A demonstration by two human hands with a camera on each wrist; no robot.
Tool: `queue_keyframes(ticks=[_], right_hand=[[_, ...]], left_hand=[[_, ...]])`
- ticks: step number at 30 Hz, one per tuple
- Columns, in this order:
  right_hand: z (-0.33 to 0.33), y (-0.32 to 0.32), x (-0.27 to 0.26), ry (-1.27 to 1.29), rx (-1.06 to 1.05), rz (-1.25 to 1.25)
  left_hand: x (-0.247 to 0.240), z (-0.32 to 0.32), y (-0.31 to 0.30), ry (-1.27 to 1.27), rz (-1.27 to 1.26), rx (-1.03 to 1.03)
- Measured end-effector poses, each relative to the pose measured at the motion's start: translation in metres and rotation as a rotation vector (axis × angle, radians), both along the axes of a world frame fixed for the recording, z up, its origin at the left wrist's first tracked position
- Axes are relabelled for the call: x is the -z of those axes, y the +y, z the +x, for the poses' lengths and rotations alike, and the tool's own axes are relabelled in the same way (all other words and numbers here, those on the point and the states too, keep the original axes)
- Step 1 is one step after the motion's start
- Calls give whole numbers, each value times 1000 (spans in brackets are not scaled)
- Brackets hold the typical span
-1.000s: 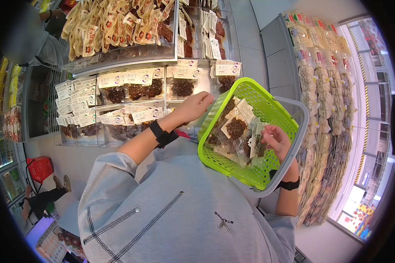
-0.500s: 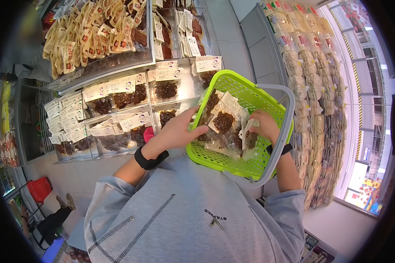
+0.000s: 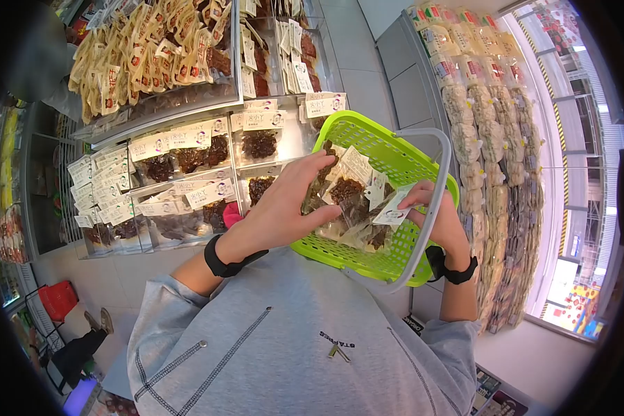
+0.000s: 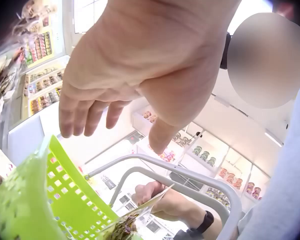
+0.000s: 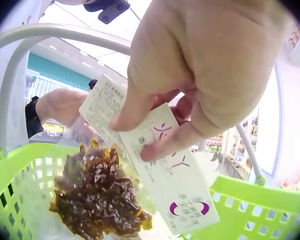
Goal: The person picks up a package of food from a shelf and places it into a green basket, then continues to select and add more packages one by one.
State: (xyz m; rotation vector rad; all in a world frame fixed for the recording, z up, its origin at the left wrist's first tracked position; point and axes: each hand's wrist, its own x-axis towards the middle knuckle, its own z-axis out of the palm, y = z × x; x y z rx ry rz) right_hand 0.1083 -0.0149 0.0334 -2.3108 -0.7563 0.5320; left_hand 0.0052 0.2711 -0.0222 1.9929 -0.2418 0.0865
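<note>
A bright green plastic basket (image 3: 403,148) with a grey handle (image 3: 433,208) sits against the person's front in the head view. Inside lie clear packets of dark, glossy food (image 3: 347,191) with white card labels. The right hand (image 3: 437,215) reaches in under the handle and pinches a packet's white card label (image 3: 393,210) between thumb and fingers. In the right wrist view, that label (image 5: 172,180) overlaps a bag of brown, shiny food (image 5: 97,195). The left hand (image 3: 284,211), fingers spread and holding nothing visible, hovers over the basket's left side.
Clear bins of similar labelled packets (image 3: 187,149) stand to the left, below a heap of cream-wrapped packets (image 3: 139,55). A tall rack of bagged goods (image 3: 492,173) rises on the right. Behind at lower left is a red basket (image 3: 57,301).
The left hand has come from beside the bins to over the basket. The right hand, earlier among the packets, now pinches a label that is turned into view. The head view has shifted.
</note>
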Motion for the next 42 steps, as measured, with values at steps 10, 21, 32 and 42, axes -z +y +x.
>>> queue_keyframes(ticks=[10,21,32,42], right_hand=[[-10,-6,44,566,222,713],[-17,18,47,396,265,620],[-4,-57,-45,-220,730,14],[-44,-13,-105,-990,812,447]], left_hand=[[25,61,-31,163,-120,618],[12,67,-31,519,-309,500],[17,28,-3,436,-467,-98],[-24,18,30,-183,-366,-587]])
